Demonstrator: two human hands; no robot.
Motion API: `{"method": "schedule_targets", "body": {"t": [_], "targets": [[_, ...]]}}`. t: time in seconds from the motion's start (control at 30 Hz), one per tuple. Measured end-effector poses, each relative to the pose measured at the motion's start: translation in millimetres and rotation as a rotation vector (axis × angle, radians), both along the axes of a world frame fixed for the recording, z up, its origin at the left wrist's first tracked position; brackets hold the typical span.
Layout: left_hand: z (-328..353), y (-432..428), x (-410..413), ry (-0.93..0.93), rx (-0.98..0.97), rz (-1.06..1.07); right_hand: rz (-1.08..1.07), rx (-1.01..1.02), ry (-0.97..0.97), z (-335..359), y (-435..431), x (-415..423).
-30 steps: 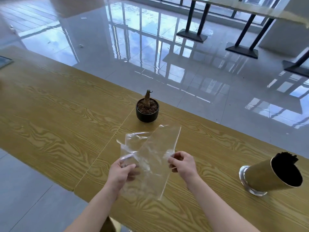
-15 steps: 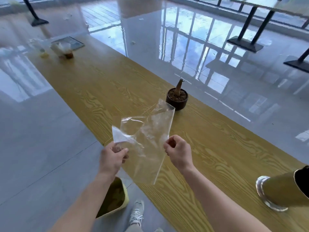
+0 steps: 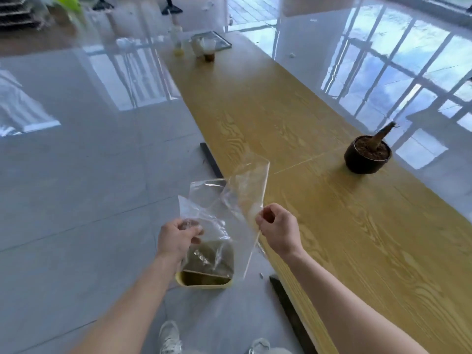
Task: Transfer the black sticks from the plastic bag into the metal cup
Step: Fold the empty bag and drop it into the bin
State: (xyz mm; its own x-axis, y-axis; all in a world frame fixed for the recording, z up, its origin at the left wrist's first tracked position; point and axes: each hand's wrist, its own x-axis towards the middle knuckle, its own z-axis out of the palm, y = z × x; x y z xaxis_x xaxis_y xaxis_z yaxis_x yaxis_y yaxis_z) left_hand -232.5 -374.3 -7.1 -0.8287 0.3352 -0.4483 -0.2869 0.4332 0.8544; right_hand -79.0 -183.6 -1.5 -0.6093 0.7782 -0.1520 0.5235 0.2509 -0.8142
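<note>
A clear plastic bag [image 3: 224, 213] hangs in the air beside the table's left edge, over the floor. I see no sticks inside it. My left hand [image 3: 176, 236] grips its left edge, fingers curled round the film. My right hand [image 3: 278, 226] pinches its right edge. The bag's lower part hangs above a yellow bin [image 3: 204, 279] on the floor. The metal cup and the black sticks are out of view.
The long wooden table [image 3: 319, 200] runs along the right. A small dark plant pot [image 3: 367, 157] stands on it. Drink cups [image 3: 208, 48], a bottle [image 3: 177, 39] and a tray [image 3: 219, 39] sit at its far end. My shoes [image 3: 169, 338] are on the grey floor.
The view has swung left, away from the metal cup, which has left the frame. Both hands carried the bag leftward off the table and over the yellow bin.
</note>
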Motion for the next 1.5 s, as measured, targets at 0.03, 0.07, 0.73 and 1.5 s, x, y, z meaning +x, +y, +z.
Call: {"method": "schedule_targets", "body": {"t": [0.03, 0.07, 0.73, 1.5], "targets": [[-5.0, -9.4, -6.8, -0.028, 0.007, 0.023, 0.011, -0.001, -0.014, -5.5, -8.7, -9.8], [-10.1, -18.0, -13.7, -0.059, 0.014, 0.038, 0.020, -0.003, -0.026, -11.2, -17.3, -19.1], [-312.6, -61.2, -121.0, -0.332, -0.185, 0.044, -0.240, -0.388, -0.242, -308.6, -86.0, -120.2], [-564.7, -35.9, -108.0, 0.586, -0.978, -0.925, 0.995, 0.392, -0.879, -588.6, -78.6, -160.7]]}}
